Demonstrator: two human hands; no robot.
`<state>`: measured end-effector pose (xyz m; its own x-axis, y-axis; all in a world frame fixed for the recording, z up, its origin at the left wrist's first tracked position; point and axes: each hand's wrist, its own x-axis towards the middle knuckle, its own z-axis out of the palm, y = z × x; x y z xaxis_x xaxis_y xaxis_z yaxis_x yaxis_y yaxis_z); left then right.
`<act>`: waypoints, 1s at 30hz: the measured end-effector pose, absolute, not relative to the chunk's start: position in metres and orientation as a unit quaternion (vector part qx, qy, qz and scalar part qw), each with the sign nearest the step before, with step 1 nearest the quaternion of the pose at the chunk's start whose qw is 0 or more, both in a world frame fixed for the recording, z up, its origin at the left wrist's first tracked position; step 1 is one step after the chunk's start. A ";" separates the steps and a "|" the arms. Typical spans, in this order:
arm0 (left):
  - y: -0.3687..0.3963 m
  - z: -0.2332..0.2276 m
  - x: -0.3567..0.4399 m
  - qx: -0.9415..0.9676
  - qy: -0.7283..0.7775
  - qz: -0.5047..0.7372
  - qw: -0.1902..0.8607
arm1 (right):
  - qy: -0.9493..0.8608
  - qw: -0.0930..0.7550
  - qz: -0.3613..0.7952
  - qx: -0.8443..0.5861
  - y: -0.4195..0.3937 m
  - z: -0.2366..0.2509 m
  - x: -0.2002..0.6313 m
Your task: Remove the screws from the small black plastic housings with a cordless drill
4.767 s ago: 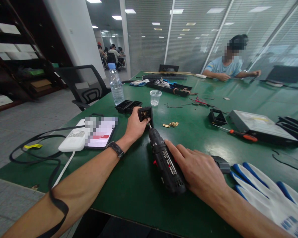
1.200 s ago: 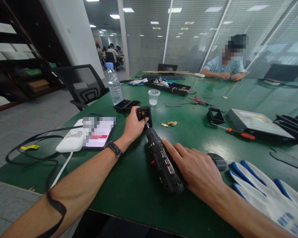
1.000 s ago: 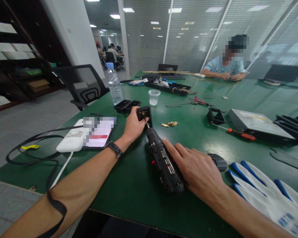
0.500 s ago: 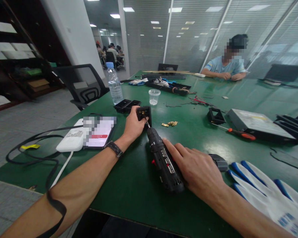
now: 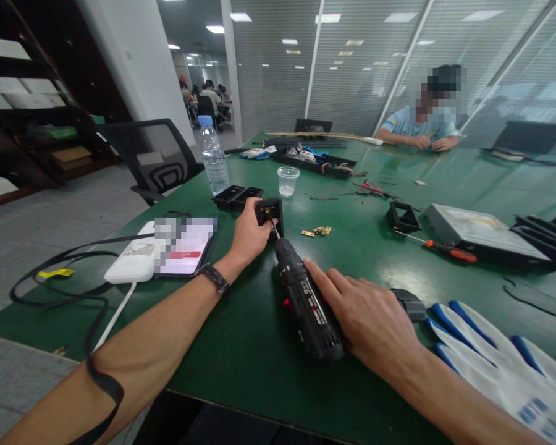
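My left hand (image 5: 248,237) grips a small black square housing (image 5: 269,213) stood on edge on the green table (image 5: 241,346). My right hand (image 5: 368,321) is wrapped around a black cordless screwdriver (image 5: 306,303) lying low over the table. Its bit points into the housing's open face, beside my left thumb. A few small brass parts (image 5: 319,232) lie just right of the housing.
Left of my arm lie a phone (image 5: 185,247) on a white power bank (image 5: 132,262) and black cables (image 5: 60,290). Beyond are two black housings (image 5: 236,196), a water bottle (image 5: 212,159) and a plastic cup (image 5: 288,181). Right: another housing (image 5: 402,217), an orange-handled screwdriver (image 5: 445,248), white-blue gloves (image 5: 500,358). A person (image 5: 421,120) sits across.
Almost nothing differs; both hands hold the same pose, with the screwdriver bit still in the housing. The person across the table has drawn both hands together.
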<state>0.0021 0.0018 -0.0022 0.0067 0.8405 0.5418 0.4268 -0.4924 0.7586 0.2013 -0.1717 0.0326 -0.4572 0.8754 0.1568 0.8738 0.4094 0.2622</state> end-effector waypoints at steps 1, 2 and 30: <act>0.002 -0.002 0.002 0.683 0.463 0.530 0.195 | 0.839 0.004 0.153 0.521 -0.172 0.033 0.201; 0.002 -0.002 0.002 0.683 0.464 0.530 0.195 | 0.840 0.006 0.153 0.521 -0.172 0.033 0.201; 0.002 -0.003 0.002 0.681 0.469 0.527 0.196 | 0.841 -0.009 0.150 0.519 -0.171 0.032 0.201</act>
